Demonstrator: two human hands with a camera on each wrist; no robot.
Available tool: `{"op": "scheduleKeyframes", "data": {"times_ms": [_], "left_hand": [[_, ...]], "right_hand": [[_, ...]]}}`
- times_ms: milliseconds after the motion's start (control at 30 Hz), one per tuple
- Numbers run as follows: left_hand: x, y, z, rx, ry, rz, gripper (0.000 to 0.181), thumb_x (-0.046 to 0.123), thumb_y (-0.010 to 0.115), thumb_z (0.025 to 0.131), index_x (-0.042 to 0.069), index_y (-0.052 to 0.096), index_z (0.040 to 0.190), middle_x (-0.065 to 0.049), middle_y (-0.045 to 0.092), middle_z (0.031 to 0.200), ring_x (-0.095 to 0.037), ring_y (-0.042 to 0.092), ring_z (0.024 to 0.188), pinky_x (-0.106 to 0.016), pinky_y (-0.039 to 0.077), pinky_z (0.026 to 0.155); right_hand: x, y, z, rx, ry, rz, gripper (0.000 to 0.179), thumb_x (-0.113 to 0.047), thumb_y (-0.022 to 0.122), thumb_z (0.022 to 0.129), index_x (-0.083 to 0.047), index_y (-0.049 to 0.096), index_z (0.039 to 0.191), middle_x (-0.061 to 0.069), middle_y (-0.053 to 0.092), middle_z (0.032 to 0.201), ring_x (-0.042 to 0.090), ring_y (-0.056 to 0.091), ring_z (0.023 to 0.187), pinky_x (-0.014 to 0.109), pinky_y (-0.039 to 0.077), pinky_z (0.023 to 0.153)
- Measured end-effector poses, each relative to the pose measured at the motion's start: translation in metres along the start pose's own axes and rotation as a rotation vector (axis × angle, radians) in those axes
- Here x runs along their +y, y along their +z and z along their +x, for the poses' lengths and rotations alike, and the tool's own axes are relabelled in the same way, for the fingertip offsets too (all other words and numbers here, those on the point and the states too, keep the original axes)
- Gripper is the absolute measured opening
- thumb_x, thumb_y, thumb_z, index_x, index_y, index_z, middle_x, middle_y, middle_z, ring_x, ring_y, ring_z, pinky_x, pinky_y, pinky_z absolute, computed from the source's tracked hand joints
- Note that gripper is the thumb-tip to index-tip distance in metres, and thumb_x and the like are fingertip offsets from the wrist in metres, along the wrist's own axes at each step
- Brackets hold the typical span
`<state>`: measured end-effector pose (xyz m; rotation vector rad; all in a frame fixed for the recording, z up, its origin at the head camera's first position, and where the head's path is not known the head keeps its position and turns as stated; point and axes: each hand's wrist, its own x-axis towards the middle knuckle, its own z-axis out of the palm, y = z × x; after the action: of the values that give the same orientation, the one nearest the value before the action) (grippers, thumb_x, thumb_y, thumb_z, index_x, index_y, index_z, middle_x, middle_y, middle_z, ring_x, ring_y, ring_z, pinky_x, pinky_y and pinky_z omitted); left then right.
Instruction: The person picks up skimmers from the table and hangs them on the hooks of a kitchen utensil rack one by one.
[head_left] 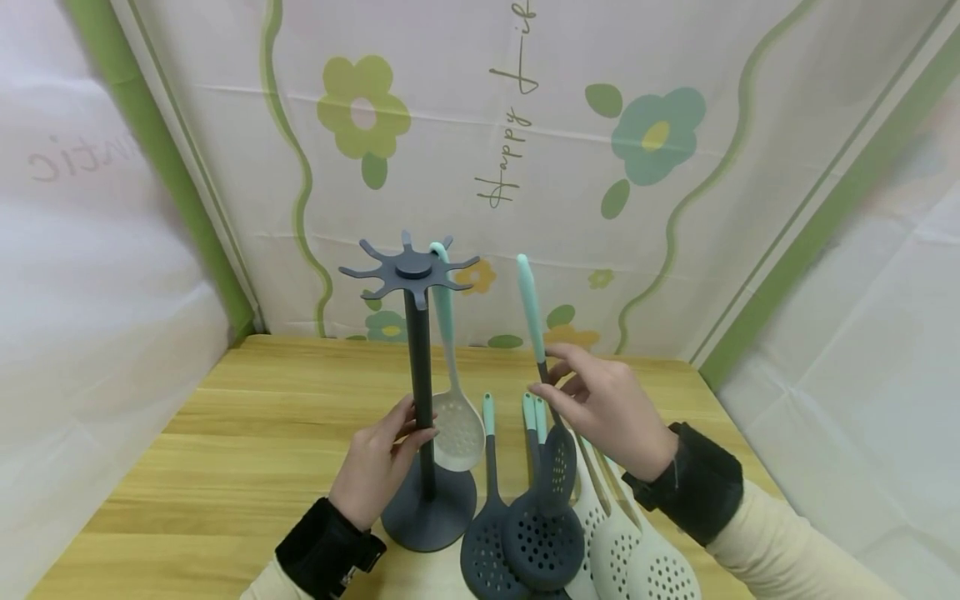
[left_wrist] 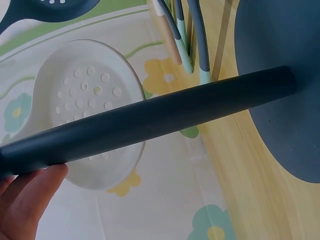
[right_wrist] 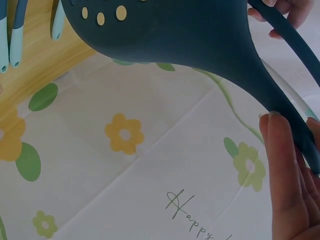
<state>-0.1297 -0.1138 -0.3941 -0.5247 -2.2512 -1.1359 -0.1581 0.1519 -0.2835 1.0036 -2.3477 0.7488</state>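
My left hand (head_left: 378,462) grips the pole of a dark utensil stand (head_left: 420,358) with a round base and a top ring of hooked arms. From one arm, on the far side, hangs a white skimmer (head_left: 459,429) with a mint handle; the left wrist view shows its perforated bowl (left_wrist: 85,90) behind the pole (left_wrist: 150,117). To the right of the stand, my right hand (head_left: 611,408) pinches a dark skimmer (head_left: 558,471) by its neck, just below the mint handle. That handle points up. In the right wrist view, fingers (right_wrist: 285,170) and thumb hold the neck.
Dark perforated utensils (head_left: 491,542) lie on the wooden table (head_left: 187,467) right of the stand's base. Several white perforated ones (head_left: 663,575) lie farther right, partly overlapping. A flower-printed cloth (head_left: 450,183) stands behind the table, with more cloth at both sides.
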Motion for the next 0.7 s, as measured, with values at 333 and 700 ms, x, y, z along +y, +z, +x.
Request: {"op": "scheduleKeyframes", "data": {"times_ms": [333,700], "left_hand": [[-0.0001,0.0,-0.0005,0.001,-0.011,0.001,0.038,0.002,0.069,0.089,0.003,0.059,0.126,-0.012,0.073,0.105,-0.024,0.075,0.091,-0.018,0.06,0.072],[-0.0005,0.0008,-0.0007,0.009,-0.011,0.016,0.04,0.001,0.071,0.087,0.003,0.06,0.125,-0.014,0.074,0.104,-0.026,0.075,0.089,-0.021,0.061,0.07]], "right_hand": [[-0.0023,0.0019,0.0021,0.008,-0.013,0.009,0.037,-0.004,0.077,0.084,0.002,0.062,0.118,0.007,0.072,0.085,0.009,0.068,0.062,0.02,0.057,0.058],[-0.0064,0.007,0.0088,0.015,-0.045,0.03,0.034,-0.003,0.077,0.084,0.002,0.063,0.114,0.008,0.073,0.084,0.01,0.069,0.062,0.02,0.058,0.058]]}}
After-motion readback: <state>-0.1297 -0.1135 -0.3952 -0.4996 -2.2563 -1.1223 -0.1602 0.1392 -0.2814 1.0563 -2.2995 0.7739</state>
